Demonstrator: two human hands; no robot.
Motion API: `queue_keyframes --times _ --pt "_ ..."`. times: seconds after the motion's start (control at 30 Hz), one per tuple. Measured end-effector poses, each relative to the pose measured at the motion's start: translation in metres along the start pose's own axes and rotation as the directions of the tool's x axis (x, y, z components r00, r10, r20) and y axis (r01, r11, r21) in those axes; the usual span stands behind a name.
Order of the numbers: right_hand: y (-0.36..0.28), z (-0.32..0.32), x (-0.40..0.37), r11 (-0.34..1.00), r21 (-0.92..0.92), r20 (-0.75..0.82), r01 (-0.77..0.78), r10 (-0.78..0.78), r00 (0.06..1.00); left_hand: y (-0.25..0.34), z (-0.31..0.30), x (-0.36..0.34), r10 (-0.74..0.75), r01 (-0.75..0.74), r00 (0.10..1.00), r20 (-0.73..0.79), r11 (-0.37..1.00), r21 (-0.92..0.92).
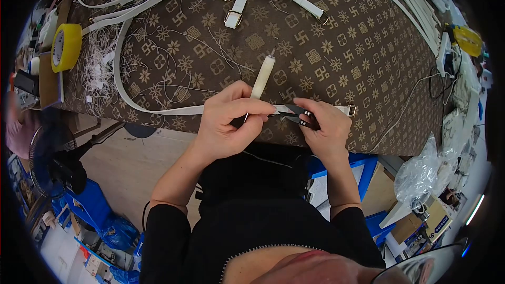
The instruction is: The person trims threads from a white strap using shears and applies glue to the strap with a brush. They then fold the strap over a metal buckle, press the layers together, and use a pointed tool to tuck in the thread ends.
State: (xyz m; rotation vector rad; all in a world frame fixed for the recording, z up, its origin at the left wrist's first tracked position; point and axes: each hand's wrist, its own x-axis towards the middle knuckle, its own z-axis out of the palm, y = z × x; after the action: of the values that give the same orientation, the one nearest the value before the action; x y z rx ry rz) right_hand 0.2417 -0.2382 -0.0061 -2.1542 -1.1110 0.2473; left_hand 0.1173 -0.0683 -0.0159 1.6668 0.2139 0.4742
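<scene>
A long narrow white strap (179, 111) runs along the near edge of the patterned cloth, ending at the right in a metal buckle (352, 110). My left hand (231, 121) is closed on the strap, thumb and forefinger pinched together; what fine thread may be between the fingertips cannot be made out. In my right hand (327, 126) is a pair of small black thread snips (295, 114), their blades pointing left at the strap beside my left fingertips. An awl with a pale handle (264, 76) stands just beyond my left hand, its lower end hidden behind the fingers.
More white straps with buckles (233, 18) lie at the far side, and others are bundled at right (415, 16). Loose thread scraps (100, 76) heap at left near a yellow tape roll (67, 47). A black fan (52, 160) stands left of the table.
</scene>
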Motion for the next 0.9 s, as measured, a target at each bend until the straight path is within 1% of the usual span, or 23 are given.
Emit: queue_keyframes --times 0.07,0.2,0.27,0.33,0.37,0.4,0.47,0.5,0.53,0.6,0.63,0.67,0.73,0.77,0.83,0.87,0.9 --pt "0.002 0.002 0.0 0.991 -0.077 0.01 0.112 -0.111 0.994 0.0 0.0 0.0 0.006 -0.006 1.0 -0.001 1.0 0.002" --pt "0.001 0.003 -0.003 0.997 -0.055 -0.017 0.062 -0.063 0.998 0.0 0.001 0.0 -0.005 0.005 1.0 -0.005 1.0 -0.006" --pt "0.001 0.001 -0.007 0.993 0.087 -0.005 -0.085 0.086 0.996 -0.001 0.001 -0.001 -0.006 0.006 1.0 -0.02 1.0 -0.011" --pt "0.002 -0.007 -0.009 0.92 0.304 -0.058 -0.248 0.278 0.959 -0.001 0.0 -0.001 0.006 -0.006 1.0 -0.008 1.0 0.003" --pt "0.005 -0.01 -0.01 0.902 0.346 -0.123 -0.259 0.317 0.94 -0.002 0.0 -0.002 0.007 -0.007 1.0 -0.01 1.0 0.002" --pt "0.008 -0.014 -0.011 0.903 0.345 -0.124 -0.257 0.315 0.941 -0.002 0.0 -0.002 0.003 -0.003 1.0 -0.01 1.0 -0.009" --pt "0.011 -0.022 -0.009 0.935 0.291 -0.082 -0.202 0.235 0.969 -0.002 0.001 -0.001 0.003 -0.003 1.0 -0.008 1.0 -0.021" --pt "0.008 -0.024 -0.006 0.963 0.224 -0.044 -0.152 0.165 0.985 -0.002 0.001 -0.001 0.005 -0.005 1.0 -0.012 1.0 -0.021" --pt "0.008 -0.024 -0.006 0.963 0.225 -0.047 -0.151 0.165 0.985 -0.002 0.001 -0.001 0.006 -0.006 1.0 -0.016 1.0 -0.019" --pt "0.009 -0.024 -0.007 0.996 -0.084 0.152 -0.037 0.049 0.987 0.0 -0.001 -0.001 -0.001 0.001 1.0 -0.01 1.0 -0.009" --pt "0.009 -0.021 -0.005 0.996 -0.078 0.123 0.047 -0.037 0.992 0.001 -0.001 -0.001 -0.009 0.009 1.0 -0.005 1.0 -0.001" --pt "0.009 -0.021 -0.005 0.996 -0.077 0.12 0.046 -0.037 0.992 0.001 -0.001 -0.003 -0.007 0.007 1.0 -0.003 1.0 0.001" --pt "0.007 -0.023 -0.005 0.996 -0.085 0.138 0.026 -0.014 0.99 -0.001 0.0 -0.006 -0.025 0.023 0.998 -0.058 0.999 -0.045" --pt "0.007 -0.024 -0.006 0.996 -0.085 0.133 0.021 -0.01 0.991 -0.001 0.0 -0.007 -0.024 0.021 0.998 -0.051 0.999 -0.045" --pt "0.007 -0.024 -0.006 0.988 -0.147 0.165 0.038 -0.013 0.986 -0.002 -0.001 -0.008 0.064 -0.072 0.99 -0.127 0.996 -0.054" --pt "0.005 -0.025 -0.005 0.989 -0.147 0.163 0.032 -0.008 0.987 -0.001 -0.001 -0.01 0.062 -0.07 0.991 -0.121 0.996 -0.055" --pt "0.002 -0.026 -0.003 0.988 -0.151 0.152 -0.024 0.047 0.987 -0.001 -0.001 -0.011 0.059 -0.064 0.99 -0.131 0.997 -0.036"
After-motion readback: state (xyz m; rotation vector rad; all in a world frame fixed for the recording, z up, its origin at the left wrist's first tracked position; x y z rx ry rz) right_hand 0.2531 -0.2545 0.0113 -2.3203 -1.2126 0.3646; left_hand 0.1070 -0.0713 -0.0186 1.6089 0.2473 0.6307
